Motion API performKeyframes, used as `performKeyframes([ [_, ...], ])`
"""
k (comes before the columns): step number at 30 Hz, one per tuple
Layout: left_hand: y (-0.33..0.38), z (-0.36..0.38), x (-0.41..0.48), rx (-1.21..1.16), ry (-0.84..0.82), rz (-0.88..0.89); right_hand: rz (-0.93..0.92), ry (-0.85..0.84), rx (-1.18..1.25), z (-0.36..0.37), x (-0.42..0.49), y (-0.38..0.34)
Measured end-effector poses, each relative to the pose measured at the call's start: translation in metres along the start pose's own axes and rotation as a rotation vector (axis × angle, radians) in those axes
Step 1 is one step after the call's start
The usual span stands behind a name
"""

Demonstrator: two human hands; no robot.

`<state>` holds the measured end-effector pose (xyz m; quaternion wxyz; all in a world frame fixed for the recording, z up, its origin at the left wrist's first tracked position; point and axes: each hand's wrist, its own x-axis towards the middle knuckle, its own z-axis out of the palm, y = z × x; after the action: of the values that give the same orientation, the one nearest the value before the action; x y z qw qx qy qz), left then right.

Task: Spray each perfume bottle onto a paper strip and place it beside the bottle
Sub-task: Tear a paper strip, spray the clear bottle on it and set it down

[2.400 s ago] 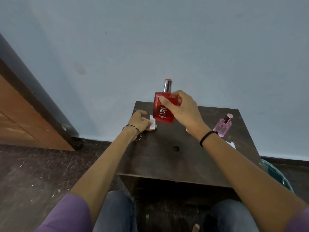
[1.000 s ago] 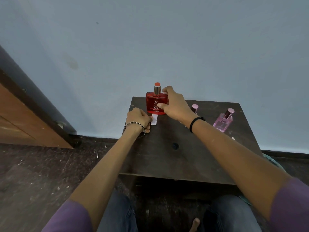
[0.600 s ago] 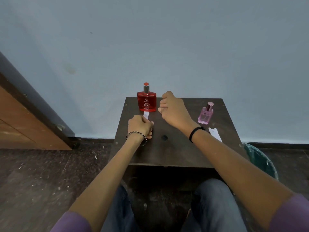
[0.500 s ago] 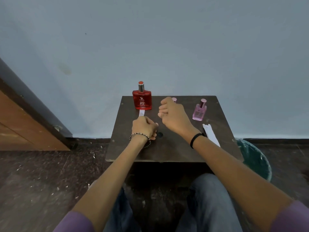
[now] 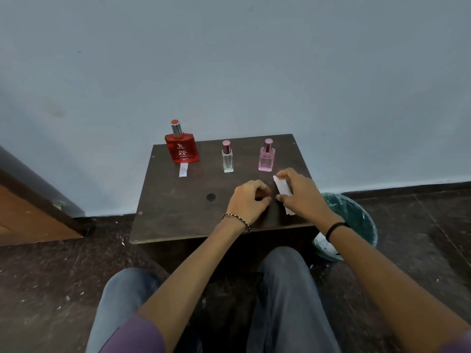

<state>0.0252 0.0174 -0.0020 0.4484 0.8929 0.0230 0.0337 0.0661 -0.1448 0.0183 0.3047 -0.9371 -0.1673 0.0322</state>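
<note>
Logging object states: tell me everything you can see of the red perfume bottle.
The red perfume bottle is a squarish flask, translucent red and glass-like, with white lettering reading RED ZX on its face and a silvery neck topped in red. It stands upright at the far left corner of the dark table, label toward the camera. A white paper strip lies right before its base, apparently touching it. Nothing else touches it.

A small dark wooden table (image 5: 178,212) stands against a plain pale blue-grey wall (image 5: 254,59), on a dark speckled floor (image 5: 51,276); a brown wooden panel (image 5: 23,217) shows at left, a green bin (image 5: 356,217) at right.
</note>
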Motion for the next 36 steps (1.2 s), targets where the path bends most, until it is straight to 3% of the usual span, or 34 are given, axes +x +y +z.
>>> performKeyframes([
  [4,0.003,0.015,0.008,0.114,-0.049,0.115,0.001,-0.13,0.085,-0.008,0.0,0.016],
  [11,-0.017,0.027,0.016,0.191,0.038,0.256,0.066,-0.327,0.303,-0.021,0.005,0.028],
  [25,-0.02,0.027,0.017,0.175,0.049,0.282,-0.01,-0.188,0.069,-0.026,0.011,0.018],
  [36,-0.02,0.027,0.018,0.178,0.062,0.274,-0.004,-0.279,0.067,-0.03,0.013,0.024],
])
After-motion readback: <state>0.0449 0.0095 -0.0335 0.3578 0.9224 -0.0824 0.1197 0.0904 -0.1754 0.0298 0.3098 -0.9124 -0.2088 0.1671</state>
